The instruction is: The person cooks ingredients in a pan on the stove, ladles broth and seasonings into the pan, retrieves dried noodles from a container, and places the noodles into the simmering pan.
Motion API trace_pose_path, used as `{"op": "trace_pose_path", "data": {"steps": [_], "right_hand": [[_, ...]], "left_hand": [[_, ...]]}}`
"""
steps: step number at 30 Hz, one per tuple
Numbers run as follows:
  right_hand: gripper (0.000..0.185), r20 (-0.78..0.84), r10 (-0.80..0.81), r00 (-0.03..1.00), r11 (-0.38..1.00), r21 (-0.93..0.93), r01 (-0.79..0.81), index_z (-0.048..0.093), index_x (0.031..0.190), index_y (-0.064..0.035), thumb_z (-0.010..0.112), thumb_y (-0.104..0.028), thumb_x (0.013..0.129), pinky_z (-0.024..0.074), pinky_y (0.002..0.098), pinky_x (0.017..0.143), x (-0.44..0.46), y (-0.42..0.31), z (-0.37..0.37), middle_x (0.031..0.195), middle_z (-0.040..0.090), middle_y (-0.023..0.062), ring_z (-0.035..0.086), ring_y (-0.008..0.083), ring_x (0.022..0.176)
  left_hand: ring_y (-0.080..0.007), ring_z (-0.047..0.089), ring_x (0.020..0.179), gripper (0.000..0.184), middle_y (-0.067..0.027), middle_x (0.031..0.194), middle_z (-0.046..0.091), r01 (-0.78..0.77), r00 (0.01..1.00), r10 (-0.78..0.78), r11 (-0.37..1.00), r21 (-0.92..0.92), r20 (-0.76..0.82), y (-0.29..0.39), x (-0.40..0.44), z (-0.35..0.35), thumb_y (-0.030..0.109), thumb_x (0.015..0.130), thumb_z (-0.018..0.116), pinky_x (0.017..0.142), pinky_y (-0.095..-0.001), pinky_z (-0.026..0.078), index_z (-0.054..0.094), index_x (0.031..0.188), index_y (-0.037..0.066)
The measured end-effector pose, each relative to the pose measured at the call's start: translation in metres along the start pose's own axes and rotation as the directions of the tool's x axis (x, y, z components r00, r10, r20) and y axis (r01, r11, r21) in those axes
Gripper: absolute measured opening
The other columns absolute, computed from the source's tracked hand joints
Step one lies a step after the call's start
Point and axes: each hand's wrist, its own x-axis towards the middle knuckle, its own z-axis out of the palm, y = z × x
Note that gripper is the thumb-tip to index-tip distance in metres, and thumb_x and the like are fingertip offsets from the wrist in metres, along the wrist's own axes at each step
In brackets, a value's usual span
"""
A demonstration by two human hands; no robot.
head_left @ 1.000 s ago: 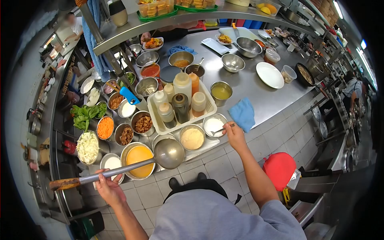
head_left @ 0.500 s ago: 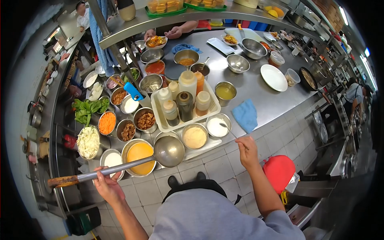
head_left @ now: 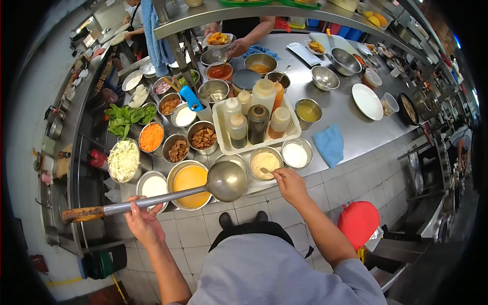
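My left hand is closed around the shaft of a large metal ladle with a worn wooden handle end. Its bowl hangs over the table's front edge, beside a container of orange liquid; I cannot tell whether it holds anything. My right hand pinches a small metal spoon, whose tip is at the pale tan powder in a round metal container. To the right stands a container of white powder. Behind these, a cream basket holds several squeeze bottles.
Shredded cabbage, shredded carrot and chopped meat stand in metal containers at left. A blue cloth lies right. Across the table, a co-worker's hands are by a bowl of food. An overhead shelf spans the back.
My right hand has moved left with the spoon, from the white powder to the tan powder. My left hand still holds the ladle. The view has shifted slightly.
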Motion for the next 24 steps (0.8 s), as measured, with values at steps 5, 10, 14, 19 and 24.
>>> {"op": "trace_pose_path", "data": {"steps": [5,10,14,19,24], "right_hand": [[0.019,0.006,0.076,0.997,0.994,0.083,-0.077,0.066,0.096,-0.007,0.055,-0.022,0.096,0.0499,0.0392,0.07,0.001,-0.001,0.012,0.085,0.067,0.0112,0.064,0.03,0.082],[0.022,0.029,0.253,0.967,0.901,0.357,-0.246,0.065,0.096,-0.0038,0.05,-0.02,0.099,0.0492,0.0338,0.067,0.002,0.009,0.012,0.08,0.069,0.0107,0.066,0.0218,0.075],[0.025,-0.008,0.357,0.934,0.803,0.514,-0.303,0.063,0.098,-0.0018,0.048,-0.021,0.101,0.0456,0.0266,0.062,0.002,0.026,0.005,0.076,0.068,0.006,0.055,0.0103,0.064],[0.026,-0.025,0.425,0.905,0.71,0.629,-0.316,0.062,0.098,-0.0058,0.048,-0.027,0.102,0.0377,0.0209,0.055,-0.001,0.037,-0.015,0.076,0.067,0.0041,0.044,0.0052,0.058],[0.026,0.085,0.534,0.841,0.483,0.786,-0.386,0.061,0.098,-0.0036,0.047,-0.025,0.102,0.0371,0.02,0.057,0.001,0.002,-0.044,0.08,0.068,0.0065,0.046,0.0035,0.063]], "left_hand": [[-0.0154,0.061,0.098,0.025,-0.0096,0.103,0.057,0.005,0.999,-0.004,1.0,0.016,-0.04,0.004,-0.002,-0.01,0.021,0.099,0.052,0.067,-0.0369,0.064,0.051,0.117,0.005],[-0.0151,0.061,0.097,0.025,-0.0107,0.102,0.058,0.003,0.999,-0.002,1.0,0.008,-0.054,0.005,-0.003,-0.012,0.021,0.099,0.052,0.067,-0.0367,0.064,0.051,0.117,0.004],[-0.0147,0.061,0.097,0.024,-0.0099,0.103,0.057,0.003,0.999,-0.002,1.0,0.013,-0.043,0.004,-0.001,-0.01,0.021,0.099,0.052,0.066,-0.0366,0.064,0.051,0.117,0.005],[-0.0152,0.062,0.095,0.026,-0.0098,0.102,0.058,-0.001,1.0,0.002,0.999,0.034,-0.029,-0.002,0.0,-0.004,0.024,0.099,0.052,0.068,-0.0354,0.064,0.051,0.118,0.005],[-0.0146,0.058,0.099,0.022,-0.0082,0.104,0.056,0.065,0.998,-0.065,0.998,0.016,0.01,-0.011,0.001,0.001,0.019,0.1,0.05,0.067,-0.0366,0.064,0.052,0.117,0.006]]}}
